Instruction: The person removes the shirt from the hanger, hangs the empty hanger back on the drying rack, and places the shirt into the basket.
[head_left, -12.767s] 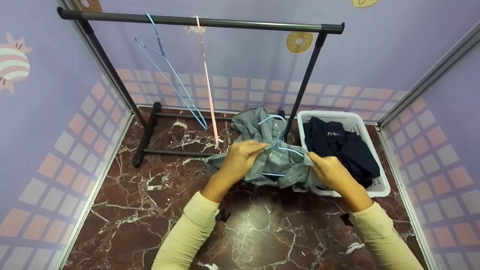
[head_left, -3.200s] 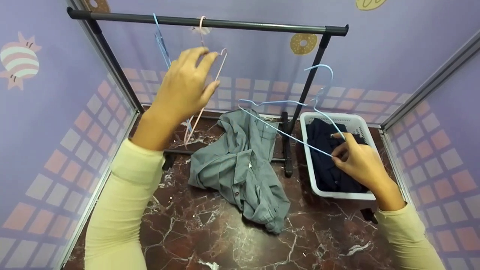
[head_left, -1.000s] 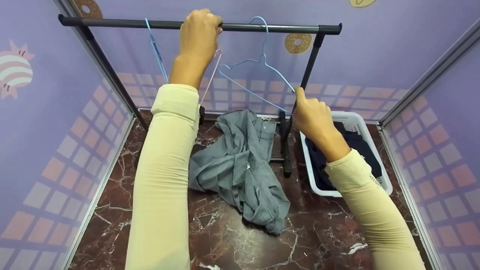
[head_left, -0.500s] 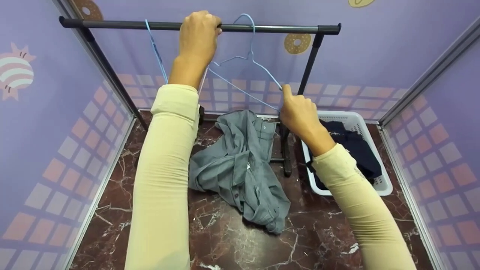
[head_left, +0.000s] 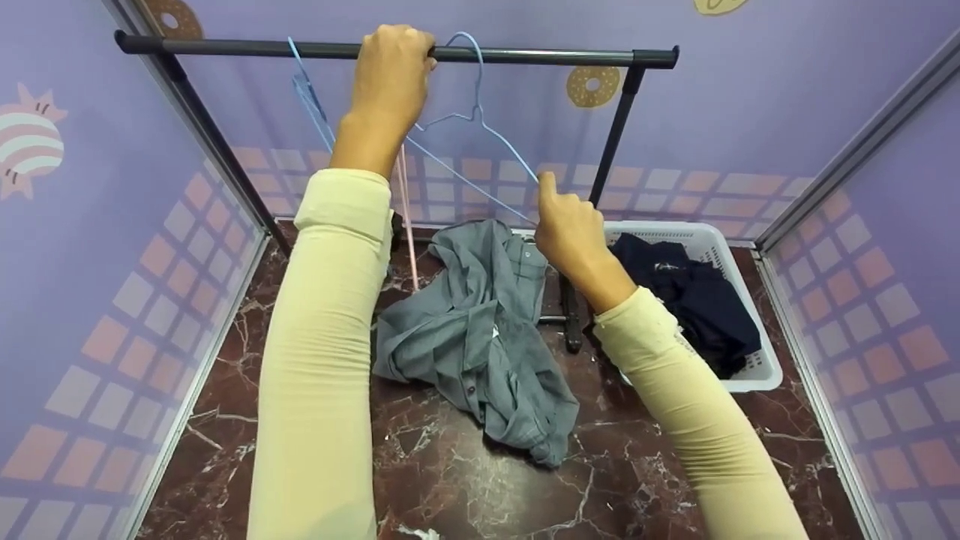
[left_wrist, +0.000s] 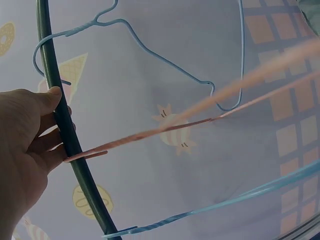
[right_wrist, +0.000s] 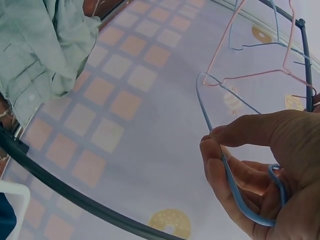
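Observation:
My left hand (head_left: 391,79) grips the dark top rail (head_left: 555,56) of a clothes rack; its thumb lies across the rail in the left wrist view. Right beside those fingers, a pink wire hanger (left_wrist: 135,136) hooks over the rail. A light blue wire hanger (head_left: 511,148) has its hook over the rail just right of my left hand. My right hand (head_left: 571,229) holds this hanger by its lower right corner, fingers curled round the wire (right_wrist: 235,190). Below, a crumpled grey button-up shirt (head_left: 480,337) lies on the floor, off any hanger.
Another blue hanger (head_left: 313,105) hangs further left, partly behind my left forearm. A white basket (head_left: 772,375) with dark navy clothes (head_left: 694,300) stands at right. The rack's right post (head_left: 616,139) and foot (head_left: 572,322) rise behind the shirt. Patterned walls enclose the floor.
Earlier the blue hanger was in the grey shirt, then held free above it. Now its hook is on the rail, and my right hand has slid it left toward my left hand.

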